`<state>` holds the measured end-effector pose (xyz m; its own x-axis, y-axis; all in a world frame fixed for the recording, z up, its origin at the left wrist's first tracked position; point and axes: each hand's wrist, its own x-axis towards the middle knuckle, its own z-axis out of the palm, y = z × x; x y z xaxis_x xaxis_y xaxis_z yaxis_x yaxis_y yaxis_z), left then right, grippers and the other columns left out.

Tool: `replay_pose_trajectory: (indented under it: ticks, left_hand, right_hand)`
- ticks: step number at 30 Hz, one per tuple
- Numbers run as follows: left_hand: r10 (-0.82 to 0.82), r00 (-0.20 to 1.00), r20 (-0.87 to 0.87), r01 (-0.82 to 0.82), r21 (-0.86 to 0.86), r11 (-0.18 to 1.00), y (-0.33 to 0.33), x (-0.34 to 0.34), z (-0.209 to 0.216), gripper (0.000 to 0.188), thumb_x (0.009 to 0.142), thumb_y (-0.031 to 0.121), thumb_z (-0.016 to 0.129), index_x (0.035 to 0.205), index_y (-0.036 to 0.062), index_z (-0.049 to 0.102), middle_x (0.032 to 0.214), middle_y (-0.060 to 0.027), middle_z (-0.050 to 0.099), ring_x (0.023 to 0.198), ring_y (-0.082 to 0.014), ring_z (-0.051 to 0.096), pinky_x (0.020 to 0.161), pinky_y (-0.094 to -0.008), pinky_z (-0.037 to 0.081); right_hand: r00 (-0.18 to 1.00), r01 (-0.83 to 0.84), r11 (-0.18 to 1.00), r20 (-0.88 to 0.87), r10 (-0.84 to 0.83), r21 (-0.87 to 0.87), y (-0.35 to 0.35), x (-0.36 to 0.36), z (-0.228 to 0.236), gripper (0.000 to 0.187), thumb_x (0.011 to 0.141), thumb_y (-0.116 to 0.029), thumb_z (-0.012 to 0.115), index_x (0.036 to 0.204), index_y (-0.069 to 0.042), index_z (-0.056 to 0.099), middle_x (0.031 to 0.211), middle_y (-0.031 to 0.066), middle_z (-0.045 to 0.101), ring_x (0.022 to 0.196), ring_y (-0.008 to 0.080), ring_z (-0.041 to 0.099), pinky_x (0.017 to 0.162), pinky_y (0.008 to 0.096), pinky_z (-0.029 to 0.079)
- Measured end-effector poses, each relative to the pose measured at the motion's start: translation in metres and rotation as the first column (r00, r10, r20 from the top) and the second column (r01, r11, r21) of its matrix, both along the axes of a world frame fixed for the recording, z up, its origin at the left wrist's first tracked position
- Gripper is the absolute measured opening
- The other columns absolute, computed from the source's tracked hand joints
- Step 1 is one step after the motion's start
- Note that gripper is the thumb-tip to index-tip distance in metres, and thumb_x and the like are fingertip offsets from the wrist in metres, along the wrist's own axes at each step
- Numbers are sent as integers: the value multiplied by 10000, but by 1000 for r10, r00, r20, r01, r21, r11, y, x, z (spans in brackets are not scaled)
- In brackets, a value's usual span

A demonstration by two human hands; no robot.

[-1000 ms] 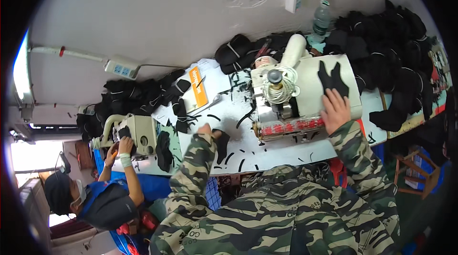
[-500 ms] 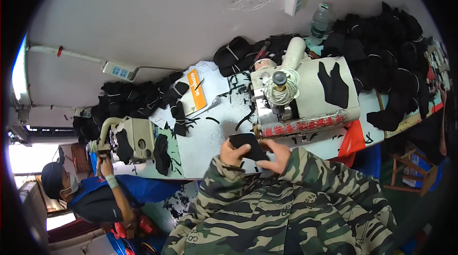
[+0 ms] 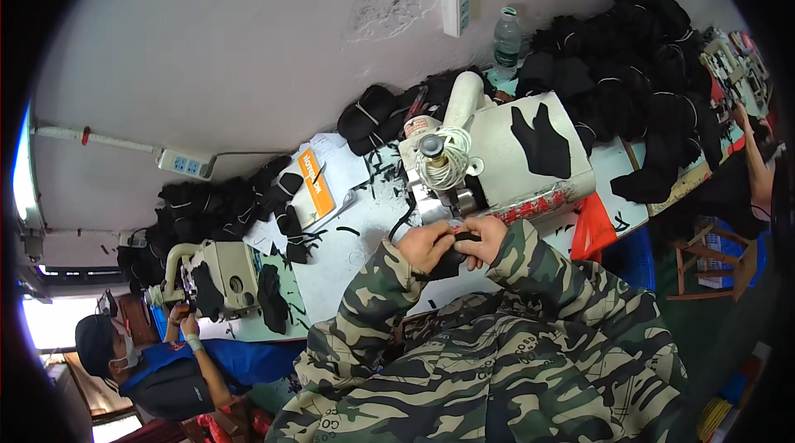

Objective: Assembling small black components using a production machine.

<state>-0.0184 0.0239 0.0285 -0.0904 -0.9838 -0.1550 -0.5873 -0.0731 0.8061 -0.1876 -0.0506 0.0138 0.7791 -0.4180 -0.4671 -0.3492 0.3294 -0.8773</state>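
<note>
Both hands, left hand [image 3: 426,245] and right hand [image 3: 484,238], pinch black fabric piece [image 3: 452,261] between them.

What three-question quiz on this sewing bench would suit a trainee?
1. True or false: both hands grip the small black fabric piece.
2. What sits on top of the white sewing machine? A) wound thread spool B) scissors C) cup
3. Which hand is nearer the red triangular cloth?

Key: 1 true: left hand and right hand pinch it together. 2 A, the cream thread spool. 3 The right hand.
</note>
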Motion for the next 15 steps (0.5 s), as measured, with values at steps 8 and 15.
replay_pose_trajectory:
  ticks: [8, 15]
  left_hand:
    - [153, 906, -395, -13, 335, 942, -10, 26, -48, 181, 827, 154, 520, 834, -18, 576, 628, 13, 511, 592, -57, 430, 555, -218, 368]
    - [292, 826, -483, -75, 419, 905, -18, 33, -57, 199, 818, 164, 528, 814, -17, 610, 637, -22, 576, 579, -78, 496, 564, -232, 402]
  right_hand:
    - [983, 157, 910, -24, -180, -385, -6, -4, 8, 219, 804, -182, 545, 872, 20, 596, 673, 138, 611, 528, 174, 611, 525, 284, 481]
    - [955, -173, 601, -283, -93, -781, -6, 4, -13, 258, 800, -250, 549, 913, -21, 592, 720, 130, 622, 653, 255, 624, 586, 362, 485]
